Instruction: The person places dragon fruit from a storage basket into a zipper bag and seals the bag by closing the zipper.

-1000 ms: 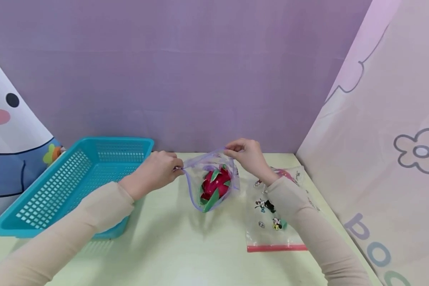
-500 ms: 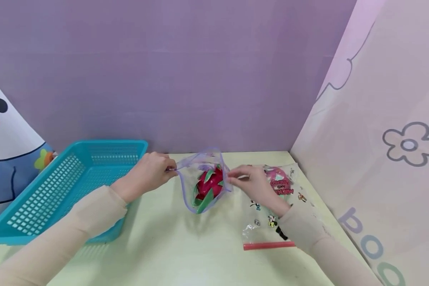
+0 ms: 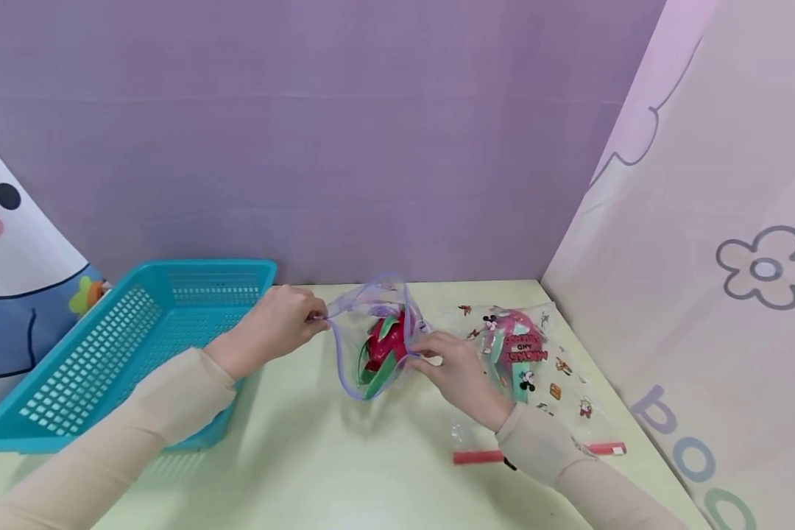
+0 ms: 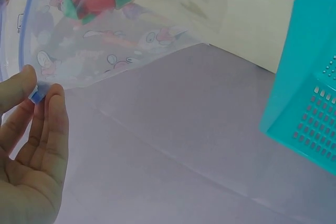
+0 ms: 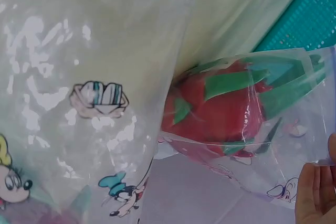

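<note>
A clear zip bag (image 3: 371, 293) with a purple edge is held up mid-table, its mouth spread and facing me. Inside lies a red dragon fruit (image 3: 387, 344) with green leaf tips. My left hand (image 3: 280, 324) pinches the left end of the bag's mouth. In the left wrist view, a small blue slider (image 4: 39, 93) shows between thumb and fingers. My right hand (image 3: 456, 374) pinches the right side of the purple edge, lower down. Through the plastic, the right wrist view shows the dragon fruit (image 5: 223, 111) lying beyond the right fingers.
A turquoise perforated basket (image 3: 238, 265) stands at the left. On the right lies a second clear bag (image 3: 473, 412) with cartoon prints and a red zip strip (image 3: 478, 457); a pink and green thing (image 3: 518, 340) is inside. A purple backdrop (image 3: 384, 147) rises behind the table.
My right hand has left the upper right corner of the bag's mouth and moved down the right side, now pinching it lower. My left hand keeps its pinch on the left end.
</note>
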